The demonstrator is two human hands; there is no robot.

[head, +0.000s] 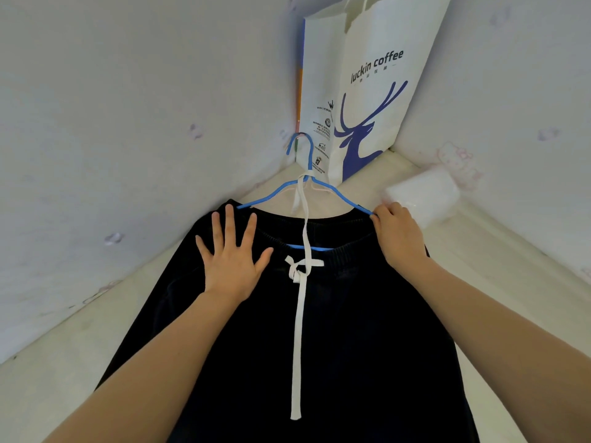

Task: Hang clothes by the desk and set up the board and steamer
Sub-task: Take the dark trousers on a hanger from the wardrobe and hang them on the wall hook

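Black trousers (pixel 351 330) with a white drawstring (pixel 298 330) lie flat on a pale surface (pixel 80 362) in a wall corner. A blue wire hanger (pixel 281 190) sits at the waistband, its lower bar inside the waist and its hook pointing toward the corner. One drawstring end is looped over the hanger's neck. My left hand (pixel 232 260) presses flat on the left side of the waistband, fingers spread. My right hand (pixel 398 233) grips the waistband's right end, where the hanger's arm ends.
A white paper bag (pixel 367 91) with a blue deer print stands in the corner behind the hanger. A white plastic-wrapped pack (pixel 425 195) lies just beyond my right hand. Pale walls close in on the left and right.
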